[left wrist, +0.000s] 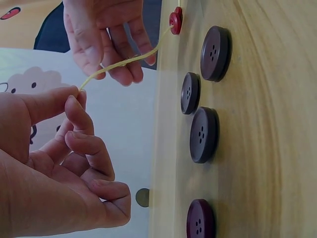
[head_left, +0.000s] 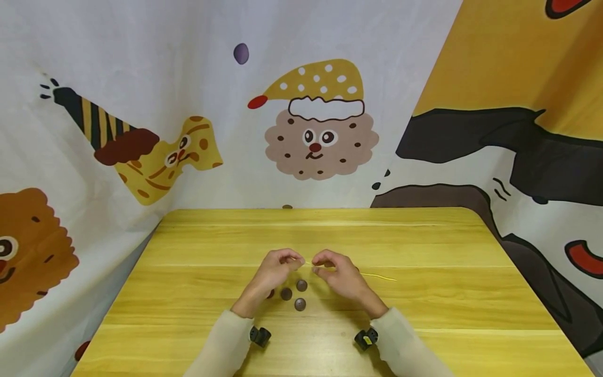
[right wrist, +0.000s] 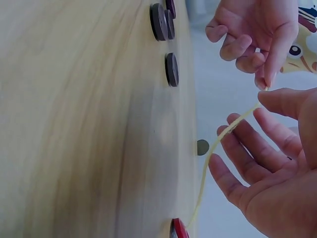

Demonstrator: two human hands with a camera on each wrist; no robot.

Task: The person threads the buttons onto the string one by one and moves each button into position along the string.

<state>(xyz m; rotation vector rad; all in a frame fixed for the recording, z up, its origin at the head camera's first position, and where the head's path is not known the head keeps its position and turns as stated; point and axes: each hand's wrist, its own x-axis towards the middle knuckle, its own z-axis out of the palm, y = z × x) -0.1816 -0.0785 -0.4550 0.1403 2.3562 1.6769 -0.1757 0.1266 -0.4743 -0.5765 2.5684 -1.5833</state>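
My left grip (head_left: 275, 269) is pinching the yellow cord (head_left: 379, 276) between thumb and forefinger, left of the red button (left wrist: 175, 23). My right grip (head_left: 341, 275) is sitting narrow, thumb and forefinger close to the cord; can't tell if they're pinching it. Cord's long axis is running roughly left-right, bowing down to the red button, tail trailing past it and pointing right. Dark buttons (left wrist: 203, 135) are lying on the worktop (head_left: 424, 246), left of the red button. Yellow patch (head_left: 368, 340), nearer me than the red button, is showing too small to read.
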